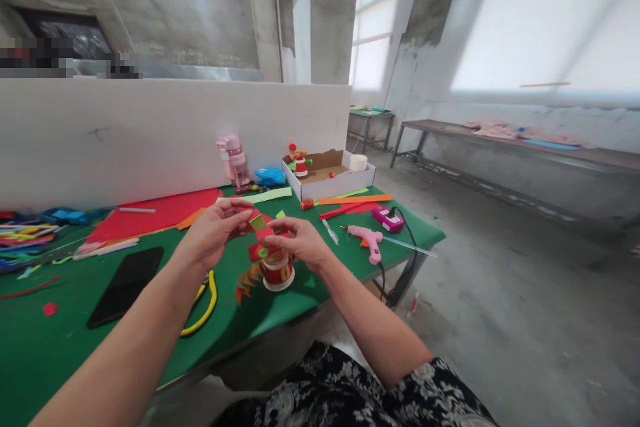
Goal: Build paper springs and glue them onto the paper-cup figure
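A craft figure made of a red-and-gold paper cup (pixel 278 271) stands upside down near the table's front edge. Orange folded paper (pixel 246 282) sticks out from its left side, and red and green paper parts sit on top. My right hand (pixel 303 241) is closed on the red paper (pixel 265 235) at the figure's top, thumb and fingers pinched together. At the upper end of that part is an olive-green paper piece (pixel 258 222). My left hand (pixel 213 230) pinches at its left edge; the fingertips partly hide the contact.
Yellow-handled scissors (pixel 213 300) and a black phone (pixel 127 285) lie to the left. To the right are a pink glue gun (pixel 369 240) with a cord and a purple box (pixel 388 219). Behind stand a pink bottle (pixel 235 163) and a cardboard box (pixel 333 185) holding another figure (pixel 300 165).
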